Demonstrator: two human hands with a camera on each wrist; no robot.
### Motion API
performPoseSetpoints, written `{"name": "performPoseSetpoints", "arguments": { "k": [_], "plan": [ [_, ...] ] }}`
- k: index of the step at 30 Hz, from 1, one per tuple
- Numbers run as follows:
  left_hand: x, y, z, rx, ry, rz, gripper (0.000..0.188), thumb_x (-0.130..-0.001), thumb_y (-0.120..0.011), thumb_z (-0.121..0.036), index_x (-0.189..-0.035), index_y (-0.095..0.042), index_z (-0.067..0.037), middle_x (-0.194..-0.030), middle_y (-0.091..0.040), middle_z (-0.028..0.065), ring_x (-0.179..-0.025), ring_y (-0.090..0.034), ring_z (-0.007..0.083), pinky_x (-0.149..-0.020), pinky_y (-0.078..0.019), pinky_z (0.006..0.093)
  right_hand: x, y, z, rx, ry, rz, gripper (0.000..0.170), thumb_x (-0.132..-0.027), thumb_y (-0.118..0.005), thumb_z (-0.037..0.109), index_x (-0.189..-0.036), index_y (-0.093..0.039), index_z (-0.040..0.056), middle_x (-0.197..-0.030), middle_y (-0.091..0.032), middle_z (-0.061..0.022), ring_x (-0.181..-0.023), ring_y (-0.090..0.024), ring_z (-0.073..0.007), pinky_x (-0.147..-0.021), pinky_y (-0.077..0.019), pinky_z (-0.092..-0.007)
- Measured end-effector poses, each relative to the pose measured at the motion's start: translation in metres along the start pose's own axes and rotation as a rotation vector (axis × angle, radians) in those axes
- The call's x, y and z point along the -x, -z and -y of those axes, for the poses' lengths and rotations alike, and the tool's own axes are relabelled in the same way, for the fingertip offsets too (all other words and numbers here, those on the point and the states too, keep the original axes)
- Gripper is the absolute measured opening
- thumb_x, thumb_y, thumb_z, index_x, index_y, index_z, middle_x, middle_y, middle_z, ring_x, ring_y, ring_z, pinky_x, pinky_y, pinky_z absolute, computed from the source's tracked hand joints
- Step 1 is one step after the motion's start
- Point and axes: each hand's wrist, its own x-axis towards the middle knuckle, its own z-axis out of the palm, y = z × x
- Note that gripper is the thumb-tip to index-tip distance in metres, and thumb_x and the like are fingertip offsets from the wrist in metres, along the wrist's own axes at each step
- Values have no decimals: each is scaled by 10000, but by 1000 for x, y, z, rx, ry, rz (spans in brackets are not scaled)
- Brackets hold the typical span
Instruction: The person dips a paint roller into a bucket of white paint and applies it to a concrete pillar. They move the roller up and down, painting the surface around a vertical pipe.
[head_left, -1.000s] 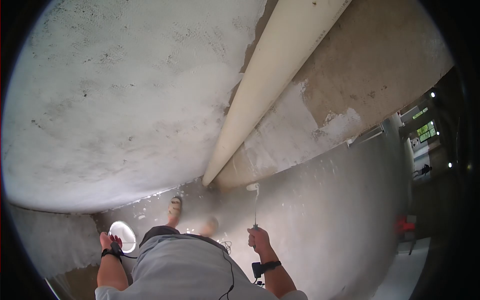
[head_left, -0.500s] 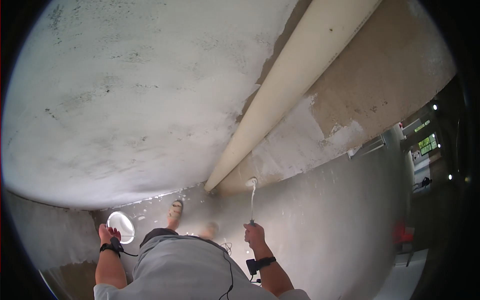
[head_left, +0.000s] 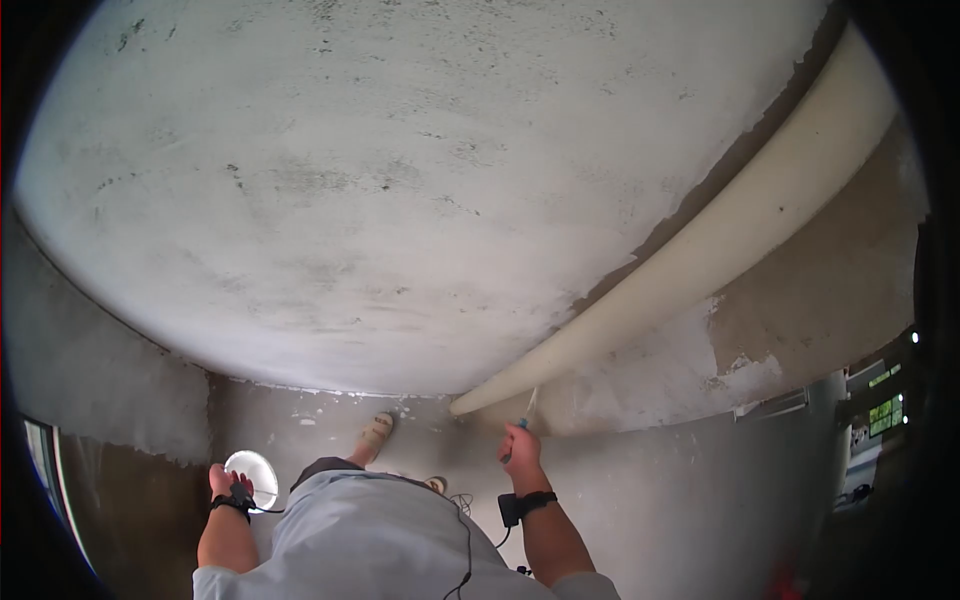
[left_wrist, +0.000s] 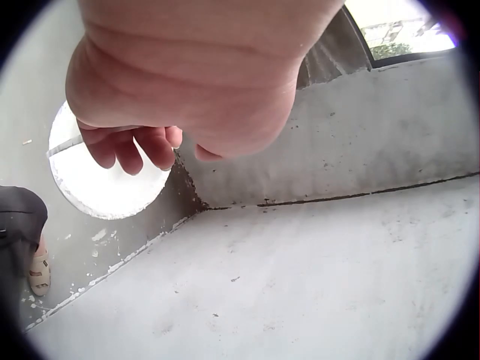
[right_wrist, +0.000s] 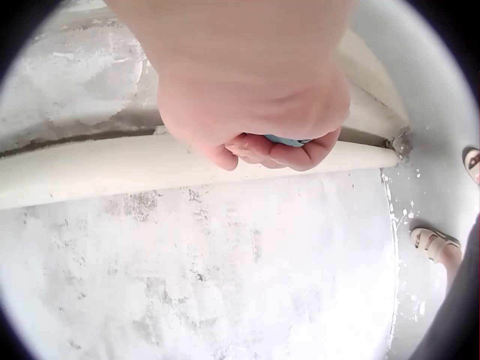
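In the head view the right hand [head_left: 522, 452] grips the handle of a small paint roller [head_left: 531, 408], whose rod points toward the pale pipe [head_left: 700, 260]; the roller's head is hard to make out there. The right wrist view shows curled fingers [right_wrist: 300, 156] around a teal handle [right_wrist: 286, 140]. The left hand [head_left: 230, 486] hangs at the person's side with nothing in it, over a round white bucket [head_left: 256, 480]. From the left wrist, loosely bent fingers [left_wrist: 127, 152] appear in front of that bucket [left_wrist: 109, 187].
A whitish, patchy wall [head_left: 380, 200] fills the upper area, with the pipe running along its corner. Two sandalled feet [head_left: 377, 436] stand on the grey floor [head_left: 640, 510], which has white spatters near the wall. A dark cable hangs down the person's shirt [head_left: 380, 540].
The head view has turned, so the wall takes up more of it and the pipe lies farther right. The roller's rod has swung in beside the pipe's lower part; the left hand stays by the bucket.
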Motion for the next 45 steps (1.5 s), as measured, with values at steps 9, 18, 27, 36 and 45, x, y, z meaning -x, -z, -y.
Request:
{"name": "performPoseSetpoints", "arguments": {
  "k": [9,18,27,36,45],
  "plan": [
    [7,25,14,-8,-28,-14,289,-810,-477,-356,-953,-435,-109,-901,-456,-3,-833,-505,184,-743,-426,373,9,21,0,10,26,-10,294,-879,-605,177,-685,-385,163,-496,-291,49,-388,-284,-98,-380,-233,-277],
    [-13,-26,31,-94,-122,-20,266,-818,-461,-372,-944,-452,-138,-890,-476,-32,-807,-508,160,-713,-434,338,60,83,-44,32,12,-95,254,-858,-642,156,-766,-405,144,-521,-359,27,-374,-327,-99,-359,-248,-264],
    [8,-98,42,-169,-197,65,331,-810,-539,-397,-1010,-457,-146,-930,-486,-33,-821,-509,142,-696,-449,317,129,147,-81,105,3,-127,237,-847,-640,108,-734,-433,132,-505,-343,55,-366,-308,-66,-349,-213,-254],
    [17,-133,51,-280,-197,139,334,-799,-569,-368,-1038,-489,-148,-976,-480,-10,-865,-485,166,-776,-418,352,141,170,-103,149,63,-187,218,-828,-678,139,-722,-491,100,-516,-411,40,-374,-386,-61,-332,-276,-233],
    [47,-94,62,-248,-196,128,218,-778,-553,-314,-779,-420,-142,-748,-447,-19,-690,-466,155,-628,-409,312,112,152,-87,294,150,-103,233,-838,-672,187,-716,-507,77,-532,-465,3,-387,-424,-94,-346,-322,-257]
  ]
}}
